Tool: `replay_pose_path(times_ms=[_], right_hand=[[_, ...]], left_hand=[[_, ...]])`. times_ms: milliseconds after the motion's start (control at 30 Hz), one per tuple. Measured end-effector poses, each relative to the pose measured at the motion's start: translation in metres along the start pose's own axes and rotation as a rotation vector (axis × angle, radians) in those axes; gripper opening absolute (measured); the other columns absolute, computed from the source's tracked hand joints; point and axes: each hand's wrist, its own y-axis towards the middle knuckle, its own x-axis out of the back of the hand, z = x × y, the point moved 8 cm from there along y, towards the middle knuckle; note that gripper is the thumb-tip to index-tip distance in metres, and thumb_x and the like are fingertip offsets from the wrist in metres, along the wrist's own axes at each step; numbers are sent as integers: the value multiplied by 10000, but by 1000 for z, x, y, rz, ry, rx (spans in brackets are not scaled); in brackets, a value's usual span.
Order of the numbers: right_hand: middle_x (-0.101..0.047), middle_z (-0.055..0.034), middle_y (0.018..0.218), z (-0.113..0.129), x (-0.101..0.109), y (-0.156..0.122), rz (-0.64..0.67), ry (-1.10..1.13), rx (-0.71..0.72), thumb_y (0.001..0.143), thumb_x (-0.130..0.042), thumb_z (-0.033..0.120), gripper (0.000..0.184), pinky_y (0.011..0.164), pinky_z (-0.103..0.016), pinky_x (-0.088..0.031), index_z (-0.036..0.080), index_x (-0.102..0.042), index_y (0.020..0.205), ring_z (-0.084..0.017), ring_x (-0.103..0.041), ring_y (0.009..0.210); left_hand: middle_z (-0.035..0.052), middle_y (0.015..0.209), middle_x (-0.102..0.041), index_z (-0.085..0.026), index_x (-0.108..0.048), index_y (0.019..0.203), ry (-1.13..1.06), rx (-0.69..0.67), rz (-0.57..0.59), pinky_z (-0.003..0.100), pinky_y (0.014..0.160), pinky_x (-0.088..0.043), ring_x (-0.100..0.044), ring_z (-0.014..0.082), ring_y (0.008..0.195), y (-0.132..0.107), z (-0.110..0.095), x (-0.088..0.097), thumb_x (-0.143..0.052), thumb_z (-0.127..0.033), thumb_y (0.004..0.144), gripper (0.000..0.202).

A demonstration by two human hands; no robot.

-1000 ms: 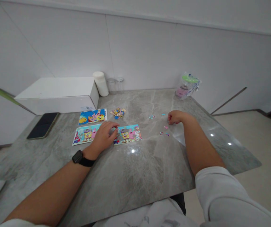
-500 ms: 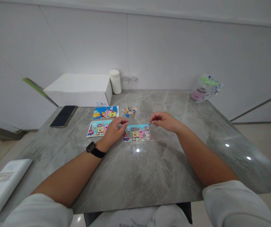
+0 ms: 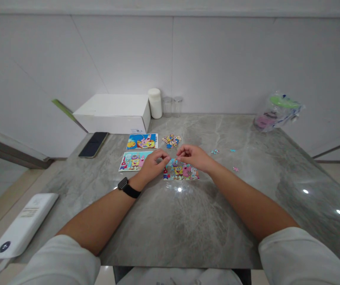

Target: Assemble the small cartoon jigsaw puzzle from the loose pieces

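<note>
A jigsaw puzzle [image 3: 184,173] with bright cartoon figures lies flat on the grey table, largely assembled. At its upper left corner, my left hand [image 3: 155,164] has thumb and fingers closed together; whatever is between them is hidden. My right hand [image 3: 195,157] pinches at the puzzle's top edge, just right of the left fingertips, seemingly on a tiny puzzle piece. Partly under my left hand is a picture card [image 3: 131,161] with the same cartoon figures. Behind the hands sits a pile of loose puzzle pieces [image 3: 171,140].
Stray pieces lie to the right, including a blue one [image 3: 233,150] and a pink one [image 3: 235,169]. A blue card [image 3: 142,141], phone [image 3: 93,144], white box [image 3: 110,113], white bottle [image 3: 155,103], clear jars [image 3: 177,106], bagged cup [image 3: 272,114] and power bank [image 3: 24,225] surround the work.
My right hand has moved left from the puzzle's upper right corner to its top edge beside my left hand. My left fingers have drawn together. The camera view has shifted.
</note>
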Motion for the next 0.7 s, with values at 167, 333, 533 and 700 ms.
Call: replay_pose_path(times_ms=[167,333,533,700], right_hand=[[-687,25,711,-7,-3,-4,1,6,-39,685,-837,297,265,684,-270,-489,195,-666,860,-133,-627,681],[-690,24,703,-11,-7,-4,17,29,-50,672,-831,319,286,658,-265,-469,196,-676,878,-131,-604,660],[-690,3,778,-4,-3,-4,-64,8,12,757,-772,464,318,645,-263,-445,199,-679,905,-131,-577,682],[-657,7,749,-3,-12,-8,-10,-70,-15,778,-739,527,352,616,-262,-417,188,-671,843,-124,-526,646]], left_hand=[[27,827,-675,-200,-662,791,-21,-11,112,320,811,-494,-626,178,822,-2,-5,-10,-606,-390,989,280],[25,824,-679,-202,-667,779,0,-14,125,318,810,-495,-632,176,827,-2,-5,-12,-618,-358,976,256],[23,831,-673,-204,-637,771,-6,-8,64,328,831,-499,-634,183,843,-1,-3,-6,-611,-353,980,258],[24,836,-671,-205,-639,781,-6,-5,34,329,837,-504,-637,185,848,-2,-4,-3,-609,-375,987,269]])
